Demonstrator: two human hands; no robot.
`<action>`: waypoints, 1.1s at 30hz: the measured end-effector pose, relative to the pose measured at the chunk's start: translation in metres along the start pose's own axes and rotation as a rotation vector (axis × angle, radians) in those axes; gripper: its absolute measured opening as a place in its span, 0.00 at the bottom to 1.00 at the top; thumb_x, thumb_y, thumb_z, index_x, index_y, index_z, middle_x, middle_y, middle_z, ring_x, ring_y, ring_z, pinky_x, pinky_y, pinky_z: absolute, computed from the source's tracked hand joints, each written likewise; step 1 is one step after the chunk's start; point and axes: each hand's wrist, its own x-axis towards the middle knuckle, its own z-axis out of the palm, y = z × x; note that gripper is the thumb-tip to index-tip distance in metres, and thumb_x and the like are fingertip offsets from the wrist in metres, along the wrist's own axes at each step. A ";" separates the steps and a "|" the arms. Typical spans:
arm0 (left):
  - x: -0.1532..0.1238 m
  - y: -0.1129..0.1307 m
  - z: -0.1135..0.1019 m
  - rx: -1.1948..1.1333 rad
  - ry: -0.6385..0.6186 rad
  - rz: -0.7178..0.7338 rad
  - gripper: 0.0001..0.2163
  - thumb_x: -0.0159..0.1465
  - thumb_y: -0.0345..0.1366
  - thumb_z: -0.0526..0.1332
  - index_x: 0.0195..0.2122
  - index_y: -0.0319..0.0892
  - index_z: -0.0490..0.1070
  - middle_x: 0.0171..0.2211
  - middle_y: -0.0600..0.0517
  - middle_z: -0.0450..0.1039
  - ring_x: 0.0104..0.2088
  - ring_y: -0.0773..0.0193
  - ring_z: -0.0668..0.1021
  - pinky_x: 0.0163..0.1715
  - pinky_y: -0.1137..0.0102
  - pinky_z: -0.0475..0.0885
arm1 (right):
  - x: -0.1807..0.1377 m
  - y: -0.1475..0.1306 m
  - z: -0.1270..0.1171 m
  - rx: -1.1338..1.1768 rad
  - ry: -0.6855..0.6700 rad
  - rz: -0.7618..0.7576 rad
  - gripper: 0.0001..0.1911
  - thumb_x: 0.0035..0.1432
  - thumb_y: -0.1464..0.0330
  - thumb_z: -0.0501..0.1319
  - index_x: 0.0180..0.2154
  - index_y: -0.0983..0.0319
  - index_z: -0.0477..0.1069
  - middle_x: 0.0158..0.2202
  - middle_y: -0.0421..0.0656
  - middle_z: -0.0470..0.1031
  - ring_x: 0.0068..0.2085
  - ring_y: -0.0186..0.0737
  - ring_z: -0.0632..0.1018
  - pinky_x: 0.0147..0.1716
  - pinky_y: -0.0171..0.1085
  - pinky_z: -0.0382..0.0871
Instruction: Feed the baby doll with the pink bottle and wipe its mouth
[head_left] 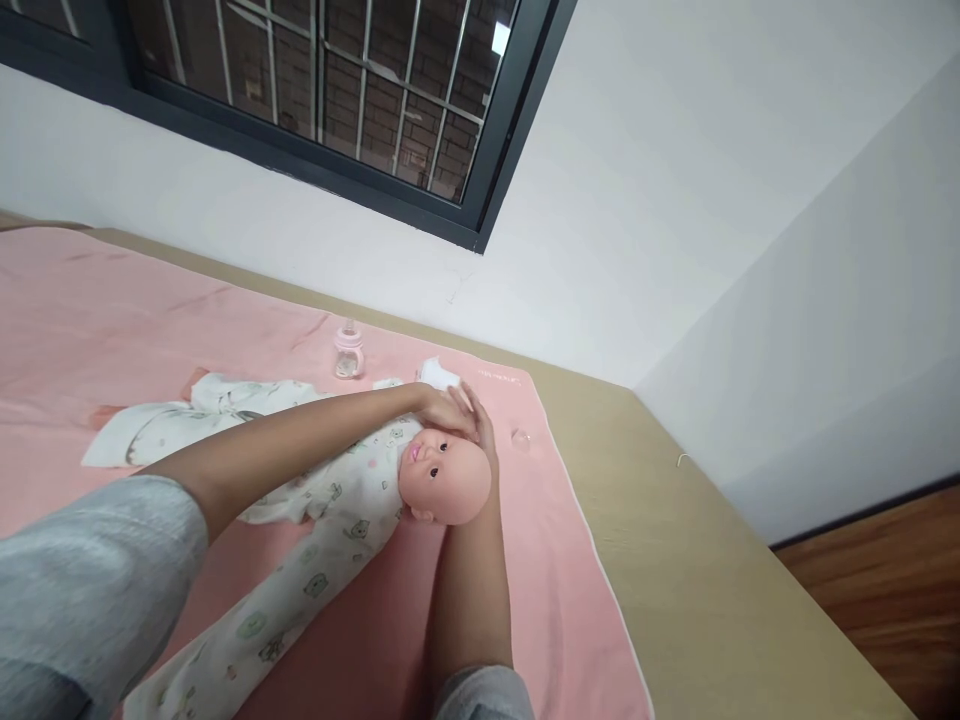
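A bald baby doll (450,478) in a white patterned outfit (375,478) lies on its back, its head to the right. My left arm reaches across its body, and my left hand (446,408) rests at the far side of the head with its fingers stretched out. From below, my right arm passes under or behind the head. My right hand (484,425) curves along the far side, its fingers extended and meeting those of the left. Just beyond the hands lies a small white item (437,374), partly covered. The doll's far ear is hidden.
A pink mat (555,600) covers much of the light wooden surface (660,560). Near its back edge stands a baby bottle (349,352). A small clear round piece (520,438) lies right of the hands. Behind are a white wall (600,200) and a barred window (337,90).
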 end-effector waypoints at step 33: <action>-0.075 -0.009 -0.034 0.472 0.278 0.099 0.23 0.65 0.38 0.50 0.60 0.39 0.65 0.59 0.43 0.69 0.54 0.55 0.73 0.54 0.67 0.65 | 0.016 -0.002 -0.058 0.276 0.007 0.059 0.12 0.58 0.61 0.62 0.44 0.56 0.74 0.55 0.42 0.75 0.53 0.37 0.77 0.54 0.41 0.72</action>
